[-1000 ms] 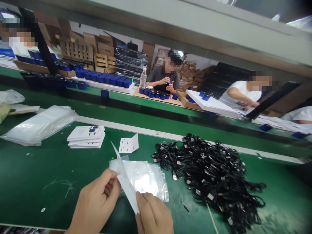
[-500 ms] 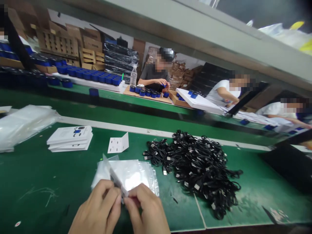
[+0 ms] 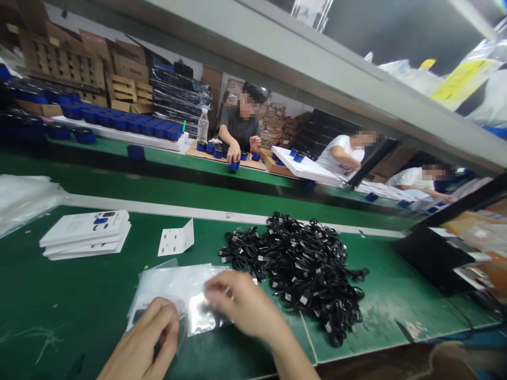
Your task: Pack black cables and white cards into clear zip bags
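My left hand (image 3: 148, 335) has its fingers closed on the edge of a clear plastic bag (image 3: 181, 324) at the front of the bench. Dark print shows beside those fingers, though I cannot tell what lies inside. Under and behind it spreads a stack of clear plastic bags (image 3: 174, 277). Over the right part of this stack is my right hand (image 3: 240, 301), its curled fingers smeared by motion. Just beyond that hand lies a heap of black USB cables (image 3: 309, 274). A folded white leaflet (image 3: 176, 239) stands behind the bags, left of the cables.
A pile of printed white booklets (image 3: 85, 235) lies at left, with more plastic bags (image 3: 24, 203) beyond. Across the green bench (image 3: 99, 285), several people work by rows of blue-and-black jars (image 3: 127, 120). A grey overhead shelf (image 3: 277, 63) crosses above.
My hands were together on a thin folded piece; now they are apart, the right having moved right over the bags. The view has swung right. A co-worker's hand has lowered a blue jar.
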Tool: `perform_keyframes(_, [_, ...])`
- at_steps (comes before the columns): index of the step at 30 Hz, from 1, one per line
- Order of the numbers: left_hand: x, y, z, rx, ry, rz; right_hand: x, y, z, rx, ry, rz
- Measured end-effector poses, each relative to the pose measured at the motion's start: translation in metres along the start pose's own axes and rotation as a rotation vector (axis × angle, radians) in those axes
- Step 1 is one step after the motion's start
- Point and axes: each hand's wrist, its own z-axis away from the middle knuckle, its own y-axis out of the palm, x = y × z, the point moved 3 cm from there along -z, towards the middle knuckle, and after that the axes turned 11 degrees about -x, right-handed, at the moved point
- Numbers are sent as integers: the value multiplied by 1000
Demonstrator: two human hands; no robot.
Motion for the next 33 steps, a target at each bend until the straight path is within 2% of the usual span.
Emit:
perform_keyframes(2, [0,2,-5,79,-49,25,-15,-20,-20,-163,112,221])
perform_keyframes(5, [-2,3,-8,121,-89,41,-34,-27,-46,-238,212,372])
perform_keyframes(8, [-4,2,-6,102,-143,65,-42,-27,-57,-259,211,388])
perform_keyframes(11, [-7,3,-5,63,-190,95,-34,-33,-46,-326,183,341])
perform_keyframes(12, [-8,3,-5,56,-196,103,-28,-33,-39,-344,175,282])
perform_keyframes(14, [-9,3,-6,56,-204,107,-14,-26,-21,-331,185,10])
perform_keyframes(16, [-8,2,-7,55,-211,87,-2,-7,-1,-246,295,-628])
perform_keyframes(17, [-7,2,-7,54,-209,76,2,5,9,-202,355,-853])
perform_keyframes(18, [-6,2,-7,59,-196,73,5,16,17,-177,400,-983])
perform_keyframes(19, [-6,2,-7,57,-183,80,6,26,25,-174,423,-1015])
perform_keyframes(21, [-5,2,-7,31,-181,135,1,38,37,-237,432,-903])
perform_keyframes(25, [-5,5,-4,-64,-221,206,-13,44,55,-449,351,-572])
perform_keyframes(27, [-8,6,-1,-103,-154,134,-13,48,61,-508,302,-518])
perform_keyframes(30, [-13,5,3,-226,20,-32,-7,60,68,-610,285,-470])
perform_keyframes(33, [-17,2,8,-338,136,-141,-3,75,70,-664,373,-537])
